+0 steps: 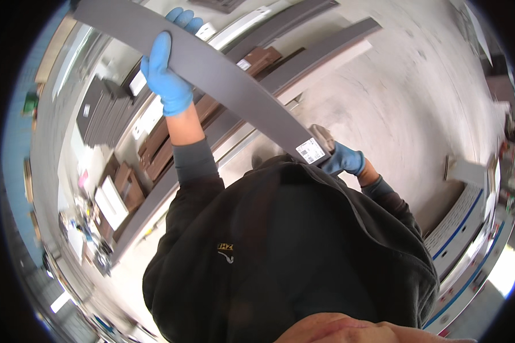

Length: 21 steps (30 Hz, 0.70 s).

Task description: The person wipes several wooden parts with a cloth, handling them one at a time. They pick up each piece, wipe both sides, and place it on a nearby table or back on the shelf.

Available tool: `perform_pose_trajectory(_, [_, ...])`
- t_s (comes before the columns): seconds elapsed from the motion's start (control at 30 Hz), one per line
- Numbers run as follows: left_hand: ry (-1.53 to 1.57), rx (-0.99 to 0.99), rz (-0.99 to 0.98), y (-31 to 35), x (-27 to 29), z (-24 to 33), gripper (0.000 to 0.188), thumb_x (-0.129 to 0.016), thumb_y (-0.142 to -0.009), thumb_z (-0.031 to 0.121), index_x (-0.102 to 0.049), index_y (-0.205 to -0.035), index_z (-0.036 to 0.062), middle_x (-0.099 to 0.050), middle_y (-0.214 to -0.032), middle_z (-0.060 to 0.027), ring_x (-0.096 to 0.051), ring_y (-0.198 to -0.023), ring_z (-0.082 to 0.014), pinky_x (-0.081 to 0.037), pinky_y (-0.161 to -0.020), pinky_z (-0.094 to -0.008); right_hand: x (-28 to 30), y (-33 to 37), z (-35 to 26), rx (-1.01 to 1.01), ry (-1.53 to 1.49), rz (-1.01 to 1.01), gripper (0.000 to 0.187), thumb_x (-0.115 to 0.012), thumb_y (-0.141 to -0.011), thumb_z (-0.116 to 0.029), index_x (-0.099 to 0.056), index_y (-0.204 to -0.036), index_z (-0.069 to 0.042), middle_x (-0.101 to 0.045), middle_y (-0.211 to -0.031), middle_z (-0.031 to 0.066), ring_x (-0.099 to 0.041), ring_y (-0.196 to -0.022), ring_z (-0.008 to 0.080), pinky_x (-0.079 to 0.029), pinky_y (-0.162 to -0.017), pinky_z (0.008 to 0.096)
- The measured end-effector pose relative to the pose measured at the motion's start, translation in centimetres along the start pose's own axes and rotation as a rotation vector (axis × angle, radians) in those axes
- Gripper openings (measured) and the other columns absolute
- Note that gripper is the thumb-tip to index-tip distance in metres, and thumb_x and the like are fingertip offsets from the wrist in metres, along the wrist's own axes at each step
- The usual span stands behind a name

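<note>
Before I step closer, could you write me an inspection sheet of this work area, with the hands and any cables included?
Surface: pale floor with faint darker marks.
Job's things: long grey board, held at a slant; white label near its right-hand end.
Clutter: brown boards, stacked grey boards, white panel; small jumbled items at the left, too blurred to name.
Hands: both in blue gloves; left hand grips the board, thumb in front; right hand holds the labelled end.
Cables: nothing clearly seen.
Surroundings: white blue-striped unit at the right.
</note>
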<state>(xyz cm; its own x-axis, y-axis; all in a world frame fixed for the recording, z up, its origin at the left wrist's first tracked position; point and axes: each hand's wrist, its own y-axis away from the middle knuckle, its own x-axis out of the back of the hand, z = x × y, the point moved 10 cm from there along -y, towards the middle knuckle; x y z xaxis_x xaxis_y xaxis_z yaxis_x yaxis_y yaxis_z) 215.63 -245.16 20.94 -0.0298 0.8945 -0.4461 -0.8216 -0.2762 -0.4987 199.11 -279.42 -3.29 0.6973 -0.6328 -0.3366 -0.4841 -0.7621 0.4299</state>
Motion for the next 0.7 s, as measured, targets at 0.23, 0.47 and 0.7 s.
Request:
perform_pose_trajectory(0.23, [0.008, -0.120, 0.314, 3.9, 9.0, 4.1, 0.046, -0.062, -0.096, 0.018, -0.058, -0.131, -0.0103, -0.069, -0.121, -0.0254, -0.071, -0.104, -0.0361, -0.061, -0.091, -0.0447, 2.1, -0.4, -5.1, 0.065, 0.156, 0.018, 0.082, -0.085, -0.065, -0.009, -0.054, -0.140, 0.003, -0.068, -0.119, 0.0075, -0.063, -0.110, 0.0204, -0.054, -0.093, 0.0338])
perform_pose_trajectory(0.47, [-0.066, -0.203, 0.555, 10.8, 19.7, 9.9, 0.045, -0.062, -0.097, 0.024, -0.062, -0.130, -0.0074, -0.071, -0.117, -0.0219, -0.071, -0.102, -0.0303, -0.058, -0.094, -0.0423, 2.9, -5.2, -4.9, -0.247, -0.009, -0.068, 0.063, -0.073, -0.074, -0.012, -0.057, -0.131, 0.009, -0.072, -0.109, 0.0166, -0.073, -0.097, 0.0260, -0.059, -0.087, 0.0371])
perform_pose_trajectory(0.7, [-0.251, -0.293, 0.736, 16.2, 32.0, 17.9, 0.050, -0.055, -0.104, 0.032, -0.061, -0.131, -0.0100, -0.069, -0.124, -0.0223, -0.067, -0.112, -0.0305, -0.052, -0.103, -0.0418, 1.2, -18.4, -7.6, -0.045, 0.070, 0.196, 0.043, -0.064, -0.091, -0.010, -0.058, -0.128, 0.009, -0.072, -0.108, 0.0215, -0.074, -0.096, 0.0266, -0.062, -0.082, 0.0383])
